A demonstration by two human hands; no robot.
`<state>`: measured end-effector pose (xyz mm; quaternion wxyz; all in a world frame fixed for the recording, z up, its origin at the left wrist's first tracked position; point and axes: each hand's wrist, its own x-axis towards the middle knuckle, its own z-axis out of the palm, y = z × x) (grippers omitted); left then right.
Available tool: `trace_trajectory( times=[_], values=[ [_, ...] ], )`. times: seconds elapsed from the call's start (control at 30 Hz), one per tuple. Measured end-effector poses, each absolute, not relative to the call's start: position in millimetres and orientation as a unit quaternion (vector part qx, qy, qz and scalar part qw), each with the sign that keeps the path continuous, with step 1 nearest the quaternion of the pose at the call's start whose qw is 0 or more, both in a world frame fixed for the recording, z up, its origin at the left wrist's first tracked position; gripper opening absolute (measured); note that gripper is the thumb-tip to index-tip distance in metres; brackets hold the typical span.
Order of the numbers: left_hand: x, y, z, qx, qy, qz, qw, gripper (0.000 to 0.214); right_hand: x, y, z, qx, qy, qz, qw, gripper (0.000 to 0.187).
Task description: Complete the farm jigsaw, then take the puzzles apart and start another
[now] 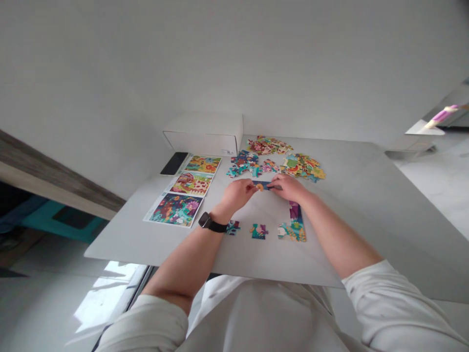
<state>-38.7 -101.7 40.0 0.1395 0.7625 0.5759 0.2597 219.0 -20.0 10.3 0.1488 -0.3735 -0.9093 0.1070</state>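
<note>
My left hand (237, 193), with a black watch (211, 223) on its wrist, pinches a dark blue puzzle piece with an orange patch (260, 186). Fingers of my right hand (288, 187) close on the right end of the same dark blue strip (266, 185); where one piece ends and another begins is hard to see. Below the right hand, joined pieces form a corner (298, 229) in purple, teal and yellow. A loose bird-patterned piece (259, 231) lies left of that corner, and another blue piece (233, 227) is partly hidden behind my left wrist.
Beyond my hands lie a blue-teal pile of pieces (244, 163), a pink-red pile (269, 145) and a yellow-green pile (303, 166). Three picture sheets (176, 209) and a phone (174, 163) are at left. A white box (205, 142) stands against the wall.
</note>
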Motion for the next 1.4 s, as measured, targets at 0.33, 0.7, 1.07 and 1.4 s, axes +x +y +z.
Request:
trace_trajectory(
  times=[0.33,0.7,1.07,1.4],
  values=[
    [-54.2,-86.6,43.3,0.468,0.599,0.521,0.388,0.04,223.2,-17.0,15.2,-0.439,-0.871,0.104,0.197,0.006],
    [-88.8,-66.2,46.9,0.263,0.533,0.715,0.369,0.033,225.1,-16.6,15.4,-0.439,-0.871,0.107,0.193,0.007],
    [-105.2,-33.4,32.1,0.485,0.663,0.534,0.202,0.046,223.7,-18.3,16.1,-0.465,-0.863,0.097,0.174,0.009],
    [-118.6,-0.7,24.1,0.684,0.685,0.203,0.145,0.079,227.1,-15.2,10.1,-0.443,-0.872,0.106,0.179,0.012]
  ],
)
